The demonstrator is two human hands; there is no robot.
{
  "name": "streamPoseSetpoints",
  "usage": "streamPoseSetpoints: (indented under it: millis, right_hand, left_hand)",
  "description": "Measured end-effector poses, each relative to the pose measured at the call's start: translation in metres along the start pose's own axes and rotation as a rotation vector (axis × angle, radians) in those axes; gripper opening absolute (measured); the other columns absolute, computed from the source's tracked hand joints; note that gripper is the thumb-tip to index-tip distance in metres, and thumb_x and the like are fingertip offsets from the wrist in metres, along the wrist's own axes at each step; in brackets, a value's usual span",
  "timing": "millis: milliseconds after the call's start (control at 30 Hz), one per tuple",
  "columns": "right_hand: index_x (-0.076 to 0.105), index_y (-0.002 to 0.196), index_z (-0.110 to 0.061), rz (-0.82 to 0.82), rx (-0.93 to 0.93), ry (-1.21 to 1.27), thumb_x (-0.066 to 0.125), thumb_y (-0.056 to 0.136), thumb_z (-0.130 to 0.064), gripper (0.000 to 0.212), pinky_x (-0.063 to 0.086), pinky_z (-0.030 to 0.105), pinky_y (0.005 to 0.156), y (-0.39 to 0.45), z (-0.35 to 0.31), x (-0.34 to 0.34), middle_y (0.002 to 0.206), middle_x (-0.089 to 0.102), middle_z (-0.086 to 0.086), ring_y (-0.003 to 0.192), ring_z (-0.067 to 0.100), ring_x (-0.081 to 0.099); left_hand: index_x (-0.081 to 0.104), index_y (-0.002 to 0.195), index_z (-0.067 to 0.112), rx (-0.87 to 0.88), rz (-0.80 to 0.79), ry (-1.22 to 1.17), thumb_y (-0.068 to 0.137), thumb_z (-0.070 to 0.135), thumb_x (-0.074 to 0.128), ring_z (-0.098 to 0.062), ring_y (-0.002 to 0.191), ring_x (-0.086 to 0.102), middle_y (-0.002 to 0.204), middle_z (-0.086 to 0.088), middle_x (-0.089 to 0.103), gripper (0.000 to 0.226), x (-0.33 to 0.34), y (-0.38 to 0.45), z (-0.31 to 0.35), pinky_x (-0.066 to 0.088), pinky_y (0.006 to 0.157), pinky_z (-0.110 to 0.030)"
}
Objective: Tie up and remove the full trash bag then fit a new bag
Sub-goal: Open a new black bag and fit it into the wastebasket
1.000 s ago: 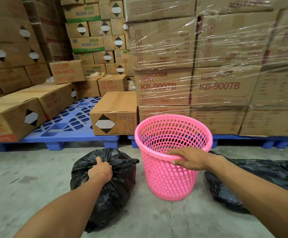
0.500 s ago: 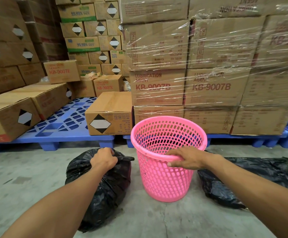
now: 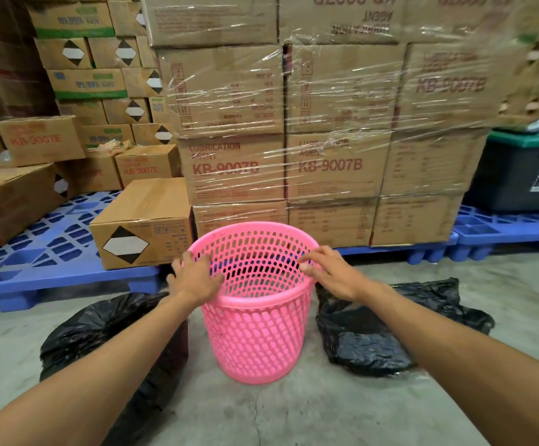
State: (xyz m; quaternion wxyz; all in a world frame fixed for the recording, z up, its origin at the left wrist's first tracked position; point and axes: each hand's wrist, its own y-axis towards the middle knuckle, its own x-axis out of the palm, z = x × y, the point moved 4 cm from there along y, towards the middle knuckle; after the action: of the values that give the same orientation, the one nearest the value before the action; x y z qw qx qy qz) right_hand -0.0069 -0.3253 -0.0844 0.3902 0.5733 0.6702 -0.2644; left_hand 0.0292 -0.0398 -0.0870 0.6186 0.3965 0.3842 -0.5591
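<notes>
Pink basket (image 3: pixel 255 333) upright on concrete floor (image 3: pixel 326 413), no liner in it; L hand (image 3: pixel 194 278) on left rim, R hand (image 3: pixel 332 272) on right rim, fingers spread, not clamped; full black bag (image 3: pixel 101 329) just left of basket, loose black bag (image 3: pixel 374 336) just right; wrapped cartons (image 3: pixel 326 123) behind.

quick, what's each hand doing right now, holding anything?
Left hand: open, resting on the left rim of the pink basket, gripping nothing.
Right hand: open, fingers on the basket's right rim, gripping nothing.

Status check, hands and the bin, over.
Both hands, left and right, on pink bin rim. Bin unlined. Full bag left, black bag right. Nothing blocking.
</notes>
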Motion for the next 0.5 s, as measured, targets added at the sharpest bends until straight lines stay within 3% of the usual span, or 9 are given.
streamPoseSetpoints:
  millis: [133,200,267,333,400,500]
  right_hand:
    - [0.054,0.124,-0.032,0.135,0.166,-0.002,0.039,0.089,-0.061,0.048,0.04,0.046,0.101,0.0,0.055,-0.022,0.114,0.055,0.0,0.113,0.021,0.051]
    - [0.052,0.127,-0.019,0.145,0.24,0.053,0.048,0.093,-0.048,0.045,0.047,0.042,0.092,-0.005,0.082,-0.029,0.105,0.056,0.003,0.104,0.024,0.057]
    - [0.05,0.123,-0.02,0.097,0.352,0.049,0.052,0.093,-0.042,0.038,0.048,0.039,0.085,-0.012,0.118,-0.032,0.097,0.056,0.002,0.093,0.022,0.06]
    - [0.052,0.116,-0.027,0.044,0.481,-0.016,0.054,0.09,-0.047,0.033,0.047,0.04,0.092,-0.019,0.158,-0.031,0.1,0.061,-0.001,0.099,0.023,0.061]
    - [0.055,0.112,-0.031,0.039,0.615,-0.057,0.056,0.086,-0.05,0.032,0.044,0.045,0.098,-0.029,0.197,-0.027,0.113,0.063,0.002,0.112,0.028,0.058]
    - [0.046,0.132,-0.024,0.024,0.756,-0.164,0.053,0.089,-0.046,0.049,0.038,0.049,0.105,-0.047,0.246,-0.013,0.137,0.05,0.007,0.128,0.034,0.044]
  left_hand:
    - [0.065,0.117,0.025,0.382,0.138,-0.082,0.086,0.031,0.059,-0.027,0.13,0.038,0.132,-0.007,0.051,0.032,0.001,-0.015,0.075,0.031,0.111,-0.045]
    - [0.065,0.118,0.024,0.539,0.075,-0.168,0.088,0.028,0.059,-0.02,0.123,0.044,0.125,-0.002,0.055,0.031,0.009,-0.028,0.114,0.033,0.11,-0.039]
    - [0.062,0.124,0.021,0.651,-0.081,-0.282,0.091,0.022,0.06,-0.015,0.116,0.052,0.123,0.0,0.06,0.033,0.029,-0.039,0.155,0.04,0.105,-0.032]
    - [0.06,0.126,0.017,0.609,-0.31,-0.535,0.093,0.014,0.059,-0.017,0.104,0.06,0.113,-0.003,0.064,0.033,0.054,-0.047,0.184,0.049,0.096,-0.032]
    - [0.054,0.132,0.013,0.447,-0.528,-0.727,0.096,0.015,0.055,-0.02,0.098,0.06,0.106,-0.006,0.061,0.035,0.09,-0.048,0.203,0.051,0.091,-0.034]
    - [0.046,0.14,0.012,0.242,-0.661,-0.667,0.1,0.026,0.051,-0.021,0.111,0.056,0.119,-0.006,0.056,0.043,0.16,-0.041,0.209,0.045,0.098,-0.033]
